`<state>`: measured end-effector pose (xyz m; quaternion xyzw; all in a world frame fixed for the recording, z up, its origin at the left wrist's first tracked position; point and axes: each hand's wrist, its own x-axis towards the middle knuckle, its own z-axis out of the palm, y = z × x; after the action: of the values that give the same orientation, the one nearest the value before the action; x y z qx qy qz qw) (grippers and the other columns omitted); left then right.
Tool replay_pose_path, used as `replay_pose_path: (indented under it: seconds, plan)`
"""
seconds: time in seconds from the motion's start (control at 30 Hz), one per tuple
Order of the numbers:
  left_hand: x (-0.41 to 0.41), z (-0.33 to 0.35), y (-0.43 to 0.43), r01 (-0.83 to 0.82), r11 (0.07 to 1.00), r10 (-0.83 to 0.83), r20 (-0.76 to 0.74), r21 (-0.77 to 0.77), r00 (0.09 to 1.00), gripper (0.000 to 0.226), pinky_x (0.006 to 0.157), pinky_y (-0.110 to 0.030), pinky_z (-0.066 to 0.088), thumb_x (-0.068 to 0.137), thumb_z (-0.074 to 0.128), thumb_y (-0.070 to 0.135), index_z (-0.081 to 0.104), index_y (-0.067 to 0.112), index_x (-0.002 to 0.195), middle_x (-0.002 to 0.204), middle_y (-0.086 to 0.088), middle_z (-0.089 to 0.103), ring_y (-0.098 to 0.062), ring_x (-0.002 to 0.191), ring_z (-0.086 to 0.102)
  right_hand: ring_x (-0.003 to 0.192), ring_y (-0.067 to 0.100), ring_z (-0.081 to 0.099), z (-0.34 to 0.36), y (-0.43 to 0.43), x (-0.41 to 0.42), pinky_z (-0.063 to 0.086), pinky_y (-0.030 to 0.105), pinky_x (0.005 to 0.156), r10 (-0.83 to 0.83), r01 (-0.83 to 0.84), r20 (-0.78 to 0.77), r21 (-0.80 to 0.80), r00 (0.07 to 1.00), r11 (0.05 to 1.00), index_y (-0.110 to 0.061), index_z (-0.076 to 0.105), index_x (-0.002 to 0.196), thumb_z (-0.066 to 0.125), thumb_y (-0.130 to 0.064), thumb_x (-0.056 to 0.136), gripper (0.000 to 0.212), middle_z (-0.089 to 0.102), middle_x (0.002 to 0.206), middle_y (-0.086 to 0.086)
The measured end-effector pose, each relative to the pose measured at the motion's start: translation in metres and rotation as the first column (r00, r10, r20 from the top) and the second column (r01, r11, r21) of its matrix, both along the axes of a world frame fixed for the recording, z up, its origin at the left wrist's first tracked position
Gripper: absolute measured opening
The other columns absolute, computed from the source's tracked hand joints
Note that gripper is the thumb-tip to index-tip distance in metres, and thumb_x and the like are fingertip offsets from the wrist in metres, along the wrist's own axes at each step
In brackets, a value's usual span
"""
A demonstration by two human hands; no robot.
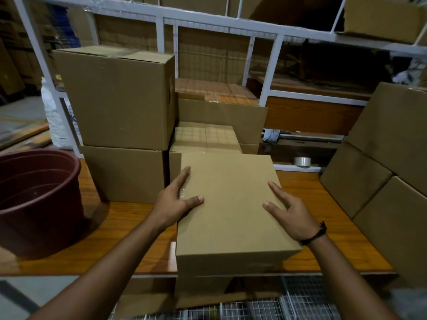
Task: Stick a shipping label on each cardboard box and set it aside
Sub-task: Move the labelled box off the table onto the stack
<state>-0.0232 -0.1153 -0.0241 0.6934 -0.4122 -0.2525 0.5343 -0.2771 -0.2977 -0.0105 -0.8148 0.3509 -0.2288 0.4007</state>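
Up front on the wooden surface (120, 227), a plain cardboard box (231, 215) sits at the near edge. Left hand (173, 204) and right hand (293, 215) rest against it, fingers (276, 189) straight, not curled.

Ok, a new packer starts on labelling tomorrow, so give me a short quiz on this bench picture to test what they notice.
1. True or false: a shipping label shows on the top face of the box that the left hand and right hand touch.
2. What stands on the table to the left of that box? A) maroon bucket B) label printer C) weighing scales
3. Fill in: the tape roll lies beyond the box, on the person's ___ side.

Key: 1 false; 2 A; 3 right.
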Motion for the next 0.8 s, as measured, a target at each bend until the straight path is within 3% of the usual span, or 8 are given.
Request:
replay_pose_path:
  seconds: [0.13,0.23,0.4,0.5,0.57,0.63,0.73,0.8]
  plan:
    - [-0.009,0.013,0.001,-0.029,0.999,0.026,-0.057,-0.040,0.998,0.124,0.102,-0.051,0.047,0.053,0.083,0.053,0.012,0.040,0.153,0.147,-0.001,0.044,-0.022,0.127,0.050,0.135,0.007,0.035,-0.005,0.009,-0.017,0.039,0.042,0.109,-0.026,0.025,0.073,0.006,0.997,1.000,-0.030,0.033,0.146,0.065,-0.028,0.088,0.066,0.038,0.144,-0.013]
    - [-0.015,0.027,0.002,-0.028,0.998,0.030,0.039,-0.048,0.999,0.114,0.097,-0.050,0.051,0.056,0.078,0.058,0.023,0.032,0.153,0.142,-0.001,0.049,-0.021,0.120,0.055,0.136,0.010,0.034,-0.005,0.008,-0.019,0.037,0.043,0.110,-0.031,0.032,0.062,-0.009,0.998,0.999,-0.029,0.033,0.146,0.063,-0.027,0.090,0.064,0.037,0.148,-0.009]
    - [0.000,0.043,0.004,-0.004,0.999,0.011,0.163,-0.044,0.987,0.097,0.096,-0.054,0.050,0.060,0.056,0.091,0.039,0.045,0.144,0.136,0.000,0.058,-0.022,0.117,0.060,0.137,0.016,0.035,-0.007,0.003,-0.009,0.034,0.043,0.111,-0.020,0.019,0.032,0.049,0.999,0.999,-0.031,0.032,0.147,0.056,-0.031,0.095,0.057,0.036,0.150,-0.004]
    - [0.001,0.038,0.006,0.016,1.000,-0.012,0.154,-0.024,0.988,0.096,0.100,-0.054,0.047,0.060,0.054,0.092,0.039,0.046,0.143,0.140,0.000,0.055,-0.018,0.121,0.058,0.141,0.023,0.029,-0.010,0.001,0.000,0.030,0.046,0.112,-0.047,0.046,-0.064,-0.019,0.997,0.999,-0.039,0.035,0.143,0.054,-0.039,0.094,0.052,0.027,0.155,0.002]
    - [-0.004,0.039,0.007,-0.017,1.000,0.018,0.155,-0.008,0.988,0.098,0.100,-0.053,0.047,0.060,0.051,0.092,0.038,0.043,0.145,0.141,0.000,0.054,-0.016,0.120,0.058,0.144,0.027,0.019,0.000,0.001,0.007,0.023,0.048,0.113,-0.078,0.056,-0.179,-0.125,0.981,0.991,-0.042,0.045,0.138,0.052,-0.035,0.097,0.043,0.016,0.159,0.000]
    - [-0.013,0.045,0.003,-0.044,0.998,0.036,0.189,0.042,0.981,0.098,0.101,-0.053,0.046,0.063,0.051,0.085,0.036,0.037,0.147,0.144,0.000,0.051,-0.016,0.122,0.056,0.144,0.026,0.015,0.015,0.007,0.018,0.018,0.047,0.115,-0.060,-0.009,-0.287,-0.231,0.956,0.973,-0.044,0.049,0.135,0.048,-0.028,0.098,0.040,0.016,0.159,-0.003]
    - [-0.033,0.054,-0.006,-0.059,0.993,0.036,0.216,0.098,0.976,0.089,0.103,-0.052,0.044,0.071,0.052,0.073,0.037,0.031,0.148,0.145,0.000,0.049,-0.019,0.125,0.051,0.141,0.017,0.026,0.041,0.030,0.040,0.024,0.041,0.112,0.099,-0.130,-0.234,-0.118,0.967,0.985,-0.040,0.044,0.140,0.048,-0.043,0.097,0.043,0.031,0.153,-0.007]
    - [-0.044,0.060,-0.012,0.018,0.996,-0.026,0.093,0.085,0.995,0.082,0.104,-0.050,0.043,0.076,0.055,0.066,0.039,0.029,0.147,0.144,0.002,0.048,-0.018,0.126,0.049,0.140,0.014,0.028,0.049,0.039,0.054,0.026,0.039,0.113,0.125,-0.145,-0.215,-0.080,0.969,0.986,-0.037,0.036,0.145,0.046,-0.062,0.090,0.061,0.032,0.152,-0.010]
